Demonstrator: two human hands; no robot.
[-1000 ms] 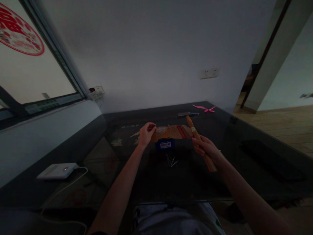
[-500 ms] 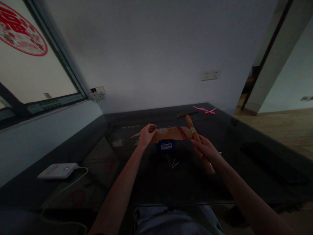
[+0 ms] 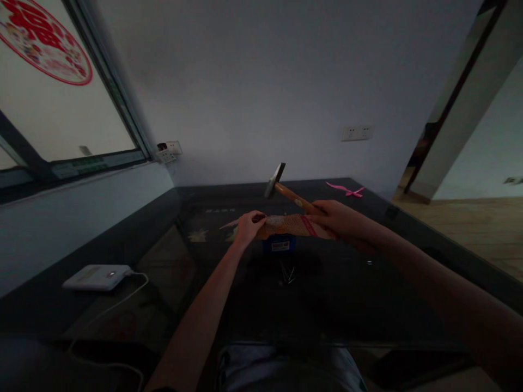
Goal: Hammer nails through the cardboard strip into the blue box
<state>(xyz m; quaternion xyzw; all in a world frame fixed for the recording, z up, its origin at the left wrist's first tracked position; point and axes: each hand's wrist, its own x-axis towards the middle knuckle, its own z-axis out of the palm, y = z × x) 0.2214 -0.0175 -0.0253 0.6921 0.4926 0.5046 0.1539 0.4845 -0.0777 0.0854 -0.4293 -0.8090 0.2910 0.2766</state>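
Note:
My right hand [image 3: 337, 218] grips the wooden handle of a hammer [image 3: 294, 199]. Its metal head is raised to the left, above a long brown speckled piece [image 3: 288, 224] with a red band near its right end. That piece lies across a small blue box [image 3: 279, 244] with a white label. At the piece's left end, my left hand [image 3: 250, 224] is closed in a pinch, fingertips at its upper side; whatever is between them is too small to make out. Several thin metal pins, like nails [image 3: 288, 274], lie on the dark table in front of the box.
A white power bank [image 3: 97, 277] with a cable lies on the left of the glossy dark table [image 3: 163, 321]. A pink ribbon-like thing [image 3: 347, 190] lies at the back right. Behind the table stands a wall with sockets [image 3: 358, 133]; a window is on the left.
My right hand has risen, and the hammer has swung from pointing up and away to pointing left, its head now above the brown piece. My left hand stays at the piece's left end.

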